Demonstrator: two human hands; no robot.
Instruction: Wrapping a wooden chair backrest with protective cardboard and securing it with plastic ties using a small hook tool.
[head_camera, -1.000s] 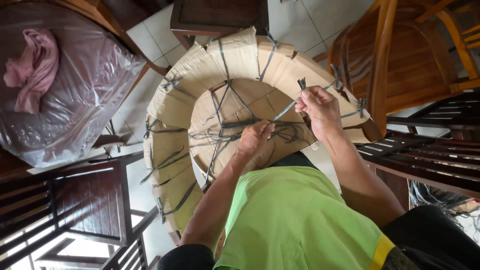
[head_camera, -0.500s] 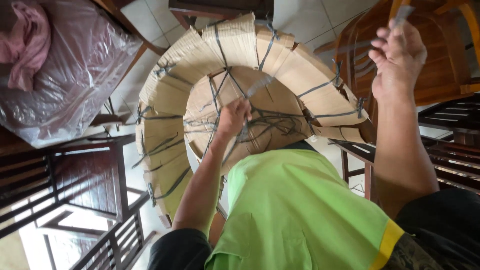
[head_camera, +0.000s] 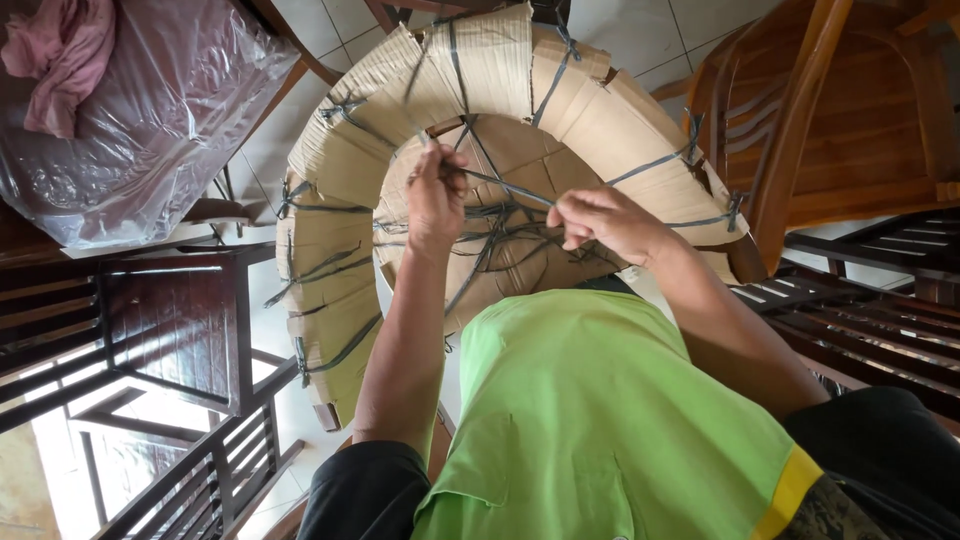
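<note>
Grey plastic cord (head_camera: 505, 187) runs taut between the two hands, its long axis slanting from upper left down to lower right across the middle of a cardboard-wrapped piece (head_camera: 480, 70). The left hand (head_camera: 437, 195) sits higher and further left, its grip pinched shut on the upper end of the cord, fingers curled round it just below where the strand meets a crossing of other cords. The right hand (head_camera: 605, 220) is lower and to the right, its grip also pinched closed on the same cord, thumb and fingers pressed together at the strand's lower end. Both hands are near one another, with only the short stretch of cord between them, and both lie over the inner cardboard panel (head_camera: 520, 150), not the outer arch. Neither hand is clearly nearer the knotted tangle of cords (head_camera: 500, 240); it lies between and just below them, touching the panel.

Around this, the curved cardboard arch is bound at intervals with more grey ties (head_camera: 340, 105). A green shirt (head_camera: 590, 420) fills the lower frame. To the left stands a dark wooden chair (head_camera: 170, 320), and above it a bundle in clear plastic wrap (head_camera: 150, 110) with a pink cloth (head_camera: 65, 55) on it. A brown wooden chair (head_camera: 850, 110) stands upper right, on white floor tiles (head_camera: 640, 30).
</note>
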